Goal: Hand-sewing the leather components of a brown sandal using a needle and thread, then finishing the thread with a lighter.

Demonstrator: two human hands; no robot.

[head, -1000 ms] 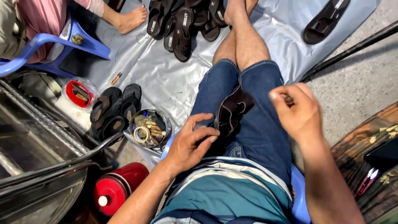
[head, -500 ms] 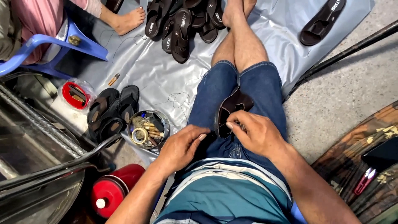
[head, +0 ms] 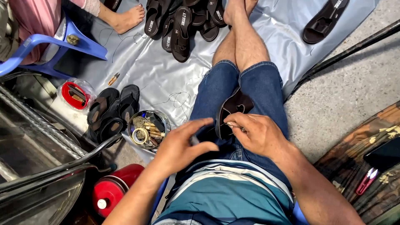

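Observation:
A dark brown sandal (head: 234, 109) lies between my thighs on my blue denim shorts. My right hand (head: 255, 134) rests on its near end, with finger and thumb pinched on a thin needle-like tool at the sandal's edge. My left hand (head: 184, 146) hovers over my left thigh, beside the sandal, with fingers closed around a small grey object that is mostly hidden. Both forearms reach in from the bottom of the head view.
A glass bowl of small tools and spools (head: 148, 129) stands by a pair of dark sandals (head: 111, 111). More sandals (head: 183, 23) are piled on the grey sheet (head: 158, 75). A red canister (head: 111, 188), blue plastic chair (head: 50, 46), another person's foot (head: 127, 18) and red snips (head: 366, 181) are nearby.
My right hand came down from the raised position at the right onto the sandal. My left hand lifted off my thigh and closed on a small grey object.

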